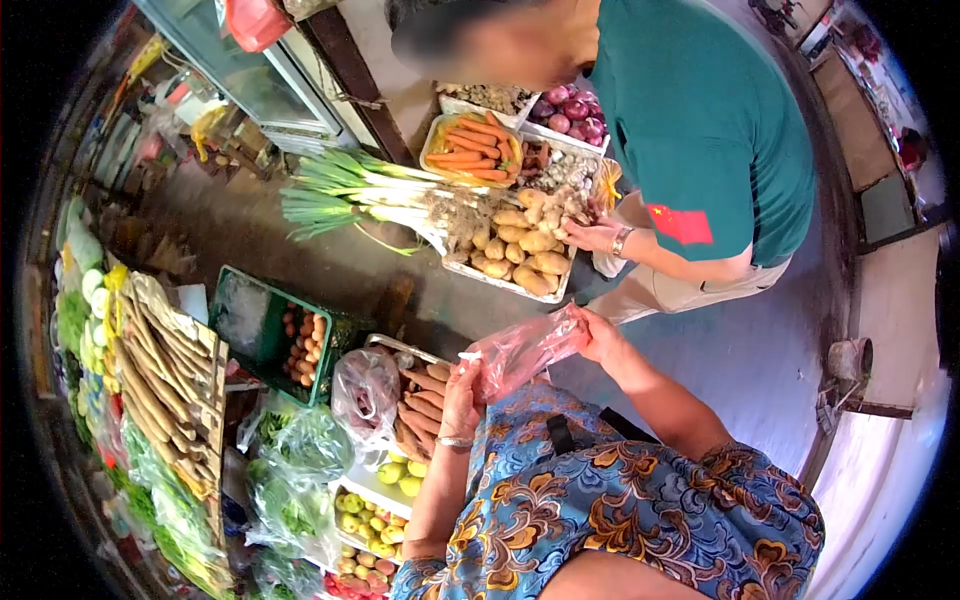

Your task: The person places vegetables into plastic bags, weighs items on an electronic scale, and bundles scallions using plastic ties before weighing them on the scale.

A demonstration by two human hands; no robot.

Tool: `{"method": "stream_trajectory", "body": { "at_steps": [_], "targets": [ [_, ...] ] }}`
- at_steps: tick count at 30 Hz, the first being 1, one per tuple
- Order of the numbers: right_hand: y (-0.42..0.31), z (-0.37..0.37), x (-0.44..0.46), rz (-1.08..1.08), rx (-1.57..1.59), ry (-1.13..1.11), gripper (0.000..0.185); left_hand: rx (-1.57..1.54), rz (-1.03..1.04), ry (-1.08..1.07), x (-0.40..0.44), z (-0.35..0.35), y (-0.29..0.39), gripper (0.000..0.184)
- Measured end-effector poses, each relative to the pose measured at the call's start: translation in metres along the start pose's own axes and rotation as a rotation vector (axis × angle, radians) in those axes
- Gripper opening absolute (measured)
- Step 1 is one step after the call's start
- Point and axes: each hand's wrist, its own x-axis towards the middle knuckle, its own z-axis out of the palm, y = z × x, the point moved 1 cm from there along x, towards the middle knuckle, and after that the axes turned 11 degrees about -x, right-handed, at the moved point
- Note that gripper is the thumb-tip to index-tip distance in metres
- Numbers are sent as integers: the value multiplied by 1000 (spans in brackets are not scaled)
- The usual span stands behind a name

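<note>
A thin pink plastic bag is stretched between my two hands, in front of my body. My left hand holds its left end, fingers closed on the plastic. At the bag's right end, my right hand grips it, higher up in the view. Beyond the bag stands a white crate of potatoes, with ginger along its upper edge. A person in a green shirt bends over it, one hand touching the ginger.
Leeks, carrots and red onions lie around the potatoes. Left of me are sweet potatoes, a green crate with eggs, bagged greens, green fruit and long roots.
</note>
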Motion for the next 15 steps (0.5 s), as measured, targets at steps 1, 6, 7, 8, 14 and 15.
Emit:
{"method": "stream_trajectory", "body": {
  "at_steps": [1,6,7,8,14,15],
  "targets": [
    [2,1,2,0,-4,-2,17,-11,12,1,-2,4,-2,15],
    [3,6,4,-16,29,73,15,-37,4,-10,-8,7,-5,15],
    [3,3,4,-12,58,54,15,-38,-15,-21,-10,5,-5,16],
    [-1,11,-2,-9,89,34,16,-49,-17,-9,-9,3,-5,17],
    [-5,14,-6,-41,39,84,19,-38,18,19,-11,9,1,15],
    [-4,13,-4,-47,25,81,20,-33,20,30,-10,7,1,16]
  ]
}}
